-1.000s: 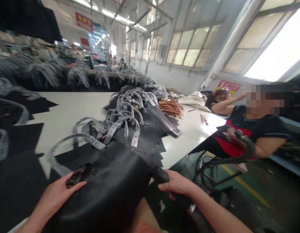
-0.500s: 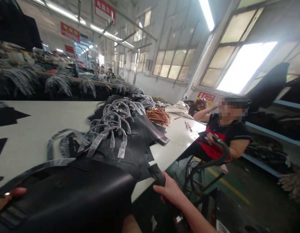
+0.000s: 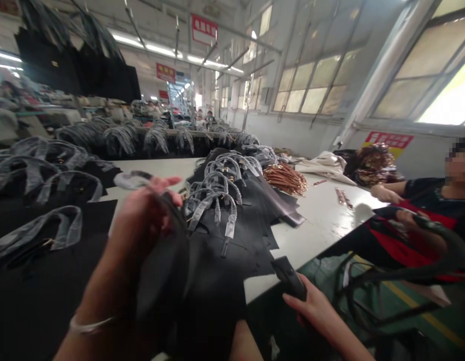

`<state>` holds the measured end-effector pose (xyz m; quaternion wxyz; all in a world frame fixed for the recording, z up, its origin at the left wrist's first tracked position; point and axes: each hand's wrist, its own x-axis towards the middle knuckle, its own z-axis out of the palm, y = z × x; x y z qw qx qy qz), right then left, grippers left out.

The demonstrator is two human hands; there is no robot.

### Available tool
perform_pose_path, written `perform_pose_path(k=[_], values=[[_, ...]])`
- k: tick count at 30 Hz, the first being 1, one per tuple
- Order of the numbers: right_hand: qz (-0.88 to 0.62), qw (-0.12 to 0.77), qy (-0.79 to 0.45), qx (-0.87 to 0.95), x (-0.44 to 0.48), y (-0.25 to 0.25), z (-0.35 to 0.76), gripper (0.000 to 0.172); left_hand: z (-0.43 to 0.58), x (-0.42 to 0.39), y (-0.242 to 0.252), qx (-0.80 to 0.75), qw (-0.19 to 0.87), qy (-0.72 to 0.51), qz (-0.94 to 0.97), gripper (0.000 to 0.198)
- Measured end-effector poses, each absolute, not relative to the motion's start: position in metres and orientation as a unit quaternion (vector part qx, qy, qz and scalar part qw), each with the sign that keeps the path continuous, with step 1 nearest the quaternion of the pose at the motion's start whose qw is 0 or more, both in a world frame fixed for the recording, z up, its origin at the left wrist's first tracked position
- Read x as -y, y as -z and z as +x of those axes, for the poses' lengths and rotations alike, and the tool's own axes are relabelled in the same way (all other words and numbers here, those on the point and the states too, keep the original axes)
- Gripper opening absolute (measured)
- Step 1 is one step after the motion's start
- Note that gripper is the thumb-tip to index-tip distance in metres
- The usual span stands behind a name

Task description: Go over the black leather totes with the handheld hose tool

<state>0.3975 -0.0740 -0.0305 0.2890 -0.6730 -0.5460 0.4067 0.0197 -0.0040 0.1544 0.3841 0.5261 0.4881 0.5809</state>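
My left hand (image 3: 153, 205), smeared by motion, is raised over the near side of the table. Its fingers are curled round the upper part of a black bag panel (image 3: 162, 281) that hangs below it, a plastic-wrapped handle (image 3: 132, 179) showing behind the knuckles. My right hand (image 3: 311, 301) is closed around a black hand tool (image 3: 288, 276) with a flat, squared end, held beside the table edge; its exact kind I cannot make out. Ahead lies a pile of black bag panels (image 3: 255, 225) with plastic-wrapped handles (image 3: 213, 200).
More black bag panels (image 3: 85, 235) cover the table's left side. Brown straps (image 3: 285, 178) lie bundled on the white table (image 3: 322, 210), near pale cloth (image 3: 326, 165). A co-worker (image 3: 424, 215) sits at right, holding a black hose (image 3: 454, 240). Black bags (image 3: 78, 65) hang upper left.
My view has turned left. My left hand has come up and in from the lower left with the black bag panel. My right hand still grips the black tool. The co-worker's raised hand has come down.
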Motion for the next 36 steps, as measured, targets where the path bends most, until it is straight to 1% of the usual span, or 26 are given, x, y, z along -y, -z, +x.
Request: perform_pose_path(k=[3,6,8,12,14,17,19,21,24,27,29,33,36], values=[[-0.685,0.277,-0.383,0.555,0.072,0.020,0.398,0.058,0.061,-0.018,-0.124,-0.480,0.392,-0.518,0.589,0.053],[-0.686,0.274,-0.372,0.561,0.068,0.012,0.398,0.059,0.103,-0.040,-0.066,-0.529,0.339,-0.444,0.639,0.051],[-0.690,0.270,-0.370,0.561,0.065,0.007,0.397,0.061,0.122,-0.049,-0.026,-0.530,0.318,-0.412,0.670,0.051],[-0.702,0.253,-0.352,0.565,0.060,0.005,0.395,0.061,0.135,-0.050,0.029,-0.452,0.312,-0.381,0.744,0.062],[-0.700,0.248,-0.349,0.572,0.059,0.006,0.394,0.060,0.135,-0.048,0.044,-0.417,0.276,-0.339,0.797,0.062],[-0.696,0.242,-0.353,0.577,0.056,0.007,0.391,0.061,0.133,-0.046,0.061,-0.410,0.144,-0.253,0.864,0.058],[-0.689,0.237,-0.365,0.579,0.054,0.008,0.387,0.060,0.133,-0.045,0.072,-0.434,0.056,-0.219,0.872,0.059],[-0.675,0.226,-0.396,0.580,0.049,0.008,0.381,0.058,0.135,-0.041,0.081,-0.472,0.012,-0.209,0.856,0.064],[-0.648,0.196,-0.456,0.577,0.039,0.008,0.370,0.051,0.138,-0.029,0.092,-0.506,-0.001,-0.210,0.837,0.067],[-0.621,0.160,-0.507,0.576,0.027,0.004,0.360,0.040,0.142,-0.013,0.095,-0.511,0.007,-0.218,0.831,0.067],[-0.606,0.133,-0.533,0.575,0.020,0.002,0.357,0.036,0.144,-0.004,0.095,-0.511,0.016,-0.223,0.830,0.067],[-0.601,0.084,-0.561,0.563,0.008,-0.001,0.355,0.031,0.145,0.003,0.092,-0.509,0.039,-0.221,0.831,0.067],[-0.602,0.081,-0.556,0.568,0.002,-0.001,0.351,0.029,0.145,0.003,0.090,-0.509,0.056,-0.211,0.832,0.067]])
